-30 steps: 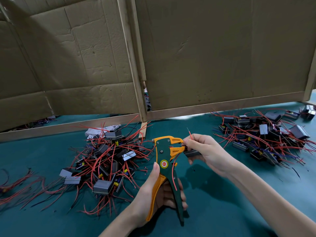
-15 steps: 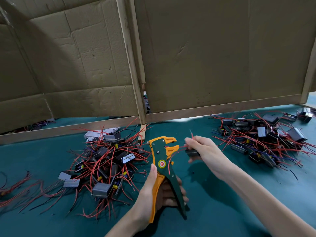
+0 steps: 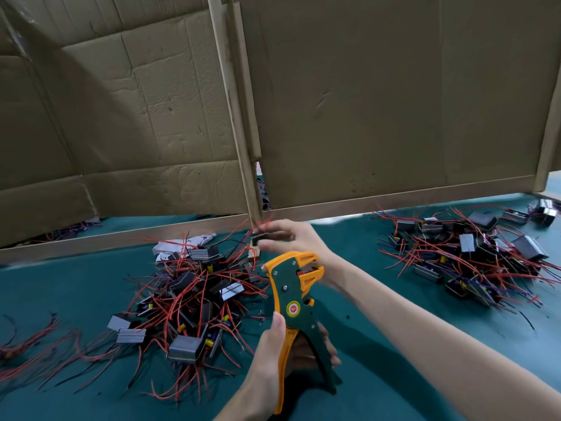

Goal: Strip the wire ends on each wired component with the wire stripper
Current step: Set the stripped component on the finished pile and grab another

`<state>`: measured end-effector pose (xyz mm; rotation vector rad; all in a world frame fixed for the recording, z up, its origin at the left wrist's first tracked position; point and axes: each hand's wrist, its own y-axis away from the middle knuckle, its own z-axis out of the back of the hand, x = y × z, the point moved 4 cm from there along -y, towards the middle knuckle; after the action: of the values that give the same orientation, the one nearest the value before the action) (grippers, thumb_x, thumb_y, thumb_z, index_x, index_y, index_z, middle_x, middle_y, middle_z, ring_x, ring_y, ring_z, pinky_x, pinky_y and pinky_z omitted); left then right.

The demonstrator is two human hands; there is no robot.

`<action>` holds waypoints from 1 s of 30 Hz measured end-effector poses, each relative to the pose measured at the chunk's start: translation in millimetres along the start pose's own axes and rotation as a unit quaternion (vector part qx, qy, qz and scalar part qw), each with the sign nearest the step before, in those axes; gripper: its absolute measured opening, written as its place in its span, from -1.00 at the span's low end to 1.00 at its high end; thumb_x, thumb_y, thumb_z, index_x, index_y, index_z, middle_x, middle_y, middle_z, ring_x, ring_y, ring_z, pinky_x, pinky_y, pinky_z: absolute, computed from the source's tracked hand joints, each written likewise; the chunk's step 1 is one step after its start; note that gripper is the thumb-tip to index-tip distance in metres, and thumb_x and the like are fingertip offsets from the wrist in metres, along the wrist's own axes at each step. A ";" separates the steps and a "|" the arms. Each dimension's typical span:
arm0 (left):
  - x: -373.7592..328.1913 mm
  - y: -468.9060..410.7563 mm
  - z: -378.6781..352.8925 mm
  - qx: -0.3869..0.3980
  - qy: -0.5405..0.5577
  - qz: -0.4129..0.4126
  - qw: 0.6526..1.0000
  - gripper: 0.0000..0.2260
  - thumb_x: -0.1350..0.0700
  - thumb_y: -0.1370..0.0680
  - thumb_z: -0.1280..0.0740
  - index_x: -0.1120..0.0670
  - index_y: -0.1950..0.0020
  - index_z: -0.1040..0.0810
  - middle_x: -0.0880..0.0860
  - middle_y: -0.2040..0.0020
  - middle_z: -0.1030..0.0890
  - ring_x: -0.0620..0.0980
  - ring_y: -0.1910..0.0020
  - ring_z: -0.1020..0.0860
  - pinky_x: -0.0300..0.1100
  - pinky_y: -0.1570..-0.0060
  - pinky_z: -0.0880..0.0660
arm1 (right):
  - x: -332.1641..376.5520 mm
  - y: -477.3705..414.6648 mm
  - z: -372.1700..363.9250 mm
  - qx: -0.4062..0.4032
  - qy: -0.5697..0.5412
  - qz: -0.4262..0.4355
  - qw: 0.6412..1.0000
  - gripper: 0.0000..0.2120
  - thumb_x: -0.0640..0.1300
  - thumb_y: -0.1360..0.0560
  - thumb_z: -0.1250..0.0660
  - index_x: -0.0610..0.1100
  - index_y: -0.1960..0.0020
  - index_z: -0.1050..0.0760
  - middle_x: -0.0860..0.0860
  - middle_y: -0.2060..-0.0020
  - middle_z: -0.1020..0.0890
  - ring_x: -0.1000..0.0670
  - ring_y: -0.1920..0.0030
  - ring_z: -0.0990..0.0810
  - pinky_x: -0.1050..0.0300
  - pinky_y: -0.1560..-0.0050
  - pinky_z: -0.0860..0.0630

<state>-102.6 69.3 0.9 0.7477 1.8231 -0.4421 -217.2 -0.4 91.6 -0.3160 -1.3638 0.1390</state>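
Teal cloth is spread over the table [image 3: 76, 284], which is closed off at the back by tall cardboard panels [image 3: 364, 101] set in wooden framing.

Near the front edge, the left hand [image 3: 273, 354] is wrapped around the handles of the wire stripper [image 3: 288, 287]: the thumb is laid up along the orange handle and the fingers are curled round the green one. The tool is held upright, with its orange and green head raised clear of the cloth. No wire can be seen in the head.

Just beyond that head, the right hand [image 3: 297, 238] is stretched across towards the left, its forearm passing behind the tool. A small dark wired component [image 3: 259, 238] is pinched between its thumb and fingertips, and short red leads are seen sticking up from it. This part is blurred, so the wire ends cannot be made out.

Below and to the left of the held part, a tangled left pile [image 3: 194, 299] of grey and black components with red wires is heaped on the cloth, with a white rag [image 3: 182, 243] lying at its far side. A second right pile [image 3: 467, 253] of the same parts is spread well apart, near the right end of the table. Loose red wires [image 3: 30, 344] are scattered at the far left edge.
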 end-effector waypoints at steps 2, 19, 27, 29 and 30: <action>-1.0 -1.6 1.8 -0.010 0.010 -0.018 1.000 -0.07 -0.46 0.05 -0.49 0.33 0.10 -0.59 0.36 0.22 -0.60 0.26 0.27 -0.63 0.07 0.17 -0.61 | 8.2 -17.8 -14.9 0.027 -0.018 0.007 0.999 -0.74 -0.24 -0.41 -0.49 -0.09 -0.09 -0.61 0.02 0.18 -0.68 0.17 0.20 -0.62 0.36 0.14 -0.53; -5.2 -10.8 1.7 -0.084 -0.074 -0.113 0.987 -0.38 -0.35 -0.44 -0.16 0.12 -0.14 -0.63 0.17 -0.05 -0.67 0.12 -0.06 -0.64 -0.10 0.01 -0.58 | -35.5 63.2 31.7 -0.090 -0.050 -0.088 0.991 -0.76 0.06 -0.57 -0.27 -0.10 -0.09 -0.46 -0.07 -0.10 -0.52 0.08 0.06 -0.59 0.08 0.02 -0.57; -31.6 -58.8 -47.2 -0.137 -0.212 -0.016 0.968 -0.51 -0.37 -0.48 0.03 -0.03 -0.12 -0.35 -0.04 -0.09 -0.50 -0.13 -0.13 -0.49 -0.08 -0.22 -0.38 | -43.7 92.1 28.4 0.099 -0.212 -0.138 0.963 -0.50 0.12 -0.54 -0.26 0.03 -0.44 -0.28 0.04 -0.32 -0.53 0.06 -0.26 -0.53 0.19 -0.07 -0.52; -32.4 -72.7 -56.3 -0.171 -0.237 0.009 0.956 -0.51 -0.31 -0.57 -0.02 0.07 -0.19 -0.37 0.08 -0.19 -0.49 0.03 -0.24 -0.45 0.06 -0.30 -0.37 | -44.0 93.2 40.6 0.099 -0.259 -0.149 0.949 -0.50 0.16 -0.50 -0.24 0.03 -0.40 -0.35 0.00 -0.28 -0.56 0.02 -0.25 -0.55 0.12 -0.08 -0.54; -31.7 -77.9 -61.4 -0.180 -0.263 0.020 0.948 -0.51 -0.28 -0.59 -0.03 0.09 -0.25 -0.37 0.10 -0.25 -0.44 0.05 -0.30 -0.40 0.07 -0.34 -0.32 | -45.4 95.8 45.8 0.103 -0.283 -0.156 0.941 -0.48 0.18 -0.50 -0.24 0.01 -0.40 -0.36 -0.05 -0.29 -0.55 -0.02 -0.25 -0.54 0.06 -0.10 -0.55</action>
<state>-190.7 41.1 48.9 0.3649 1.3285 -0.2374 -263.0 84.4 28.0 0.1360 -1.9323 0.1108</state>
